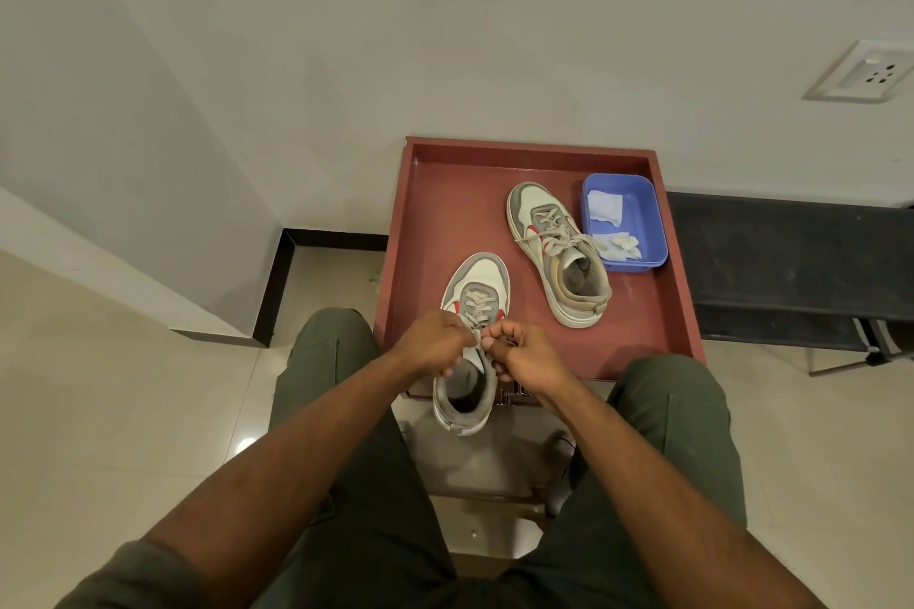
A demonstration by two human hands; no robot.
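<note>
A white, grey and red sneaker (476,282) stands at the near left of a reddish-brown tray table (445,193), its heel hanging over the front edge. Both hands meet over its upper eyelets. My left hand (435,344) pinches a lace end, and my right hand (526,354) pinches the other lace beside it. The lace ends are mostly hidden by the fingers. The matching second sneaker (559,252) lies further back on the tray, laces tied loosely.
A blue plastic tub (638,223) with white wipes sits at the tray's back right, touching the second sneaker. My legs in green trousers flank the table. A black bench (791,257) stands to the right, with a wall behind and a tiled floor around.
</note>
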